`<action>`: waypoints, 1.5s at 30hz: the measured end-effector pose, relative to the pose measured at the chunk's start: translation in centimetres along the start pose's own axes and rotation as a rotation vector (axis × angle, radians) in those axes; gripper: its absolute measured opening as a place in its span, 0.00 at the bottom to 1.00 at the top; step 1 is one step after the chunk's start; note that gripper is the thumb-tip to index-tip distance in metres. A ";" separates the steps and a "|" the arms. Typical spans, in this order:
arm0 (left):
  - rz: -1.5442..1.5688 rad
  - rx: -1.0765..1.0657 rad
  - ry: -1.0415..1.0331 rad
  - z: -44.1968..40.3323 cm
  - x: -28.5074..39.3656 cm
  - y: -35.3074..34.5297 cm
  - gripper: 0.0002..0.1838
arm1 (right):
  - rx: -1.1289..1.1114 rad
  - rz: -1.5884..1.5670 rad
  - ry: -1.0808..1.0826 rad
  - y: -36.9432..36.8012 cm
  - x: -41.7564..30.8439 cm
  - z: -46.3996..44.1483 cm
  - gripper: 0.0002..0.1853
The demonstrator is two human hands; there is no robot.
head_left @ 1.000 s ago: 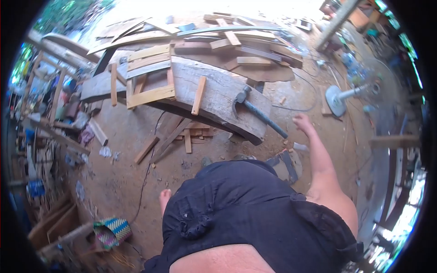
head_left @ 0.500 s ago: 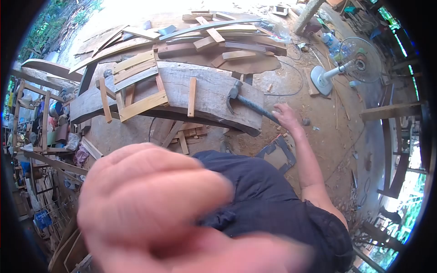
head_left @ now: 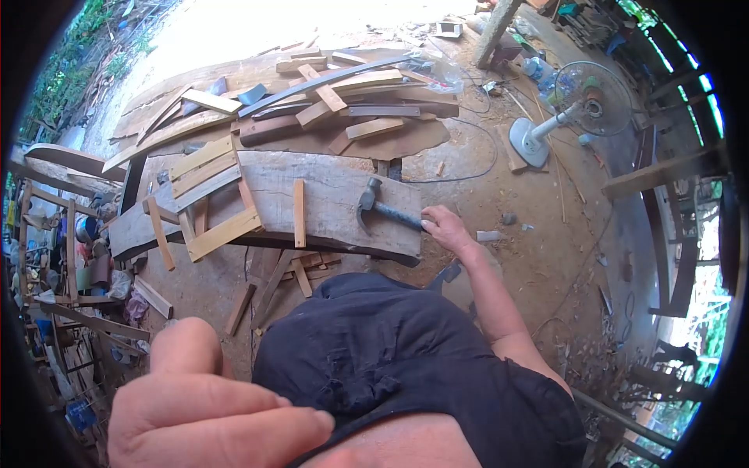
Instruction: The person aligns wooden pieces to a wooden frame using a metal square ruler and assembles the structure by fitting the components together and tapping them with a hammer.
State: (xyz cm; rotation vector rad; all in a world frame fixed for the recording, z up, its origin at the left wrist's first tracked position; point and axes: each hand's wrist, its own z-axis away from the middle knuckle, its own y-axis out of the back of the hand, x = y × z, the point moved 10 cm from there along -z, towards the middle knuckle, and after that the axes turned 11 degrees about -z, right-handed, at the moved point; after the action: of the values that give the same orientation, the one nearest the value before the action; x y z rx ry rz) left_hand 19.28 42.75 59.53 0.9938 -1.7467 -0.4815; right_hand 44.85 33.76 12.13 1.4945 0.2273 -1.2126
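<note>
My right hand (head_left: 447, 229) has its fingers closed round the handle end of a claw hammer (head_left: 395, 214). The hammer's head lies on the right part of a thick wooden bench slab (head_left: 335, 173). Close to the camera at lower left, my left hand (head_left: 211, 405) is raised with its fingers curled in; whether anything is pinched in them is hidden. A small slatted wooden frame (head_left: 209, 178) is on the left half of the slab, tilted over its front edge. Between that frame and the hammer lies a short wooden strip (head_left: 299, 212).
Behind the bench lies a pile of boards and offcuts (head_left: 335, 101). A standing fan (head_left: 538, 140) is on the floor at the right, with a cable (head_left: 476, 175) nearby. Wood scraps (head_left: 273, 288) lie below the bench. Cluttered shelving (head_left: 74, 249) lines the left side.
My right hand has come to the hammer's handle end and closed on it. My left hand has dropped lower and farther left, out of the middle of the view. The camera view has shifted.
</note>
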 end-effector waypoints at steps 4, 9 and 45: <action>0.173 0.063 -0.550 4.4 -0.3 1.3 0.33 | 0.011 -0.058 0.018 -0.6 0.8 -0.2 0.16; 0.026 0.341 -0.129 9.1 -9.9 0.3 0.28 | 0.051 -0.134 0.013 -0.7 0.1 -0.5 0.13; 0.561 1.406 1.529 41.3 -49.7 -9.6 0.49 | 0.049 -0.042 0.148 -2.6 -1.6 -1.3 0.14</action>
State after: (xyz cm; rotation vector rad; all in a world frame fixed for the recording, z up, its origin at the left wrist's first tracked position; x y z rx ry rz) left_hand -7.82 71.72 7.61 1.0834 -0.5657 1.6848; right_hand 42.95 36.44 11.54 1.6319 0.3314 -1.1485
